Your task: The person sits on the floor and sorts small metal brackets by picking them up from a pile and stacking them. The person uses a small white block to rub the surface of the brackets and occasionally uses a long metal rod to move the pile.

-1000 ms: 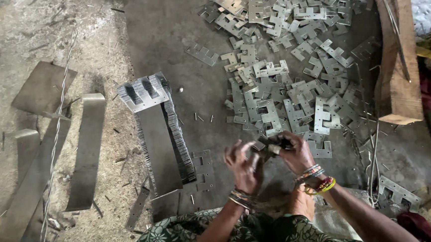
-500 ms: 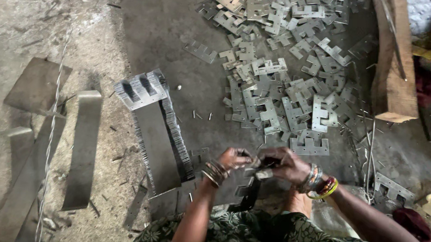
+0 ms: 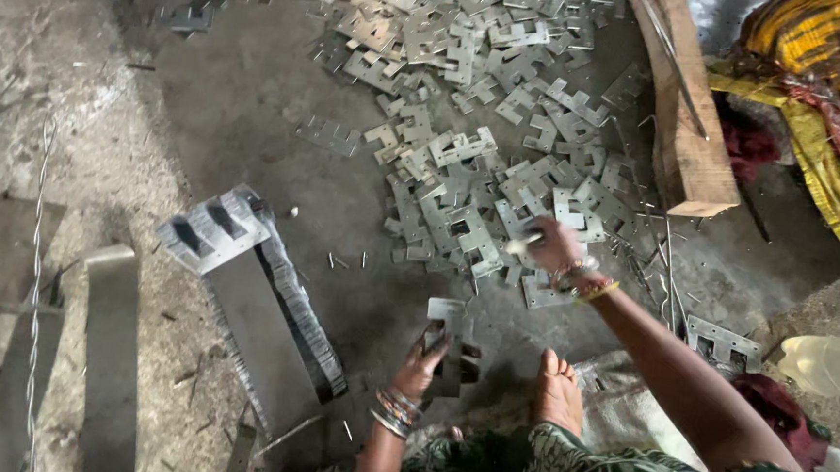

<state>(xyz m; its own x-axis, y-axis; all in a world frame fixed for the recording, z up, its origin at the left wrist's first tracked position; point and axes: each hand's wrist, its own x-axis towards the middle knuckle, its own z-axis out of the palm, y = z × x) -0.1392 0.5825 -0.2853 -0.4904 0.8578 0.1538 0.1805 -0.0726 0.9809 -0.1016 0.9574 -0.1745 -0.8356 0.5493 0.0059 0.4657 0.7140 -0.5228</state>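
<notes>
My left hand (image 3: 424, 366) grips a small stack of notched grey metal plates (image 3: 448, 323), held upright just above the floor in front of my knees. My right hand (image 3: 553, 244) is stretched out to the near edge of a big heap of loose notched plates (image 3: 466, 122) on the floor. Its fingers are closed on one pale plate (image 3: 525, 240) at the heap's edge. Bangles circle both wrists. My bare foot (image 3: 557, 392) rests between the two arms.
A long packed row of plates (image 3: 260, 304) lies to the left on a metal sheet. Flat metal strips (image 3: 110, 353) and a wire (image 3: 39, 242) lie further left. A wooden beam (image 3: 688, 116) borders the heap on the right, with coloured cloth (image 3: 818, 76) and a plastic bottle (image 3: 825, 363) beyond it. Nails are scattered about.
Both hands were together at the stack in front of me. The right hand has since reached forward to the heap, while the left stays low holding the stack.
</notes>
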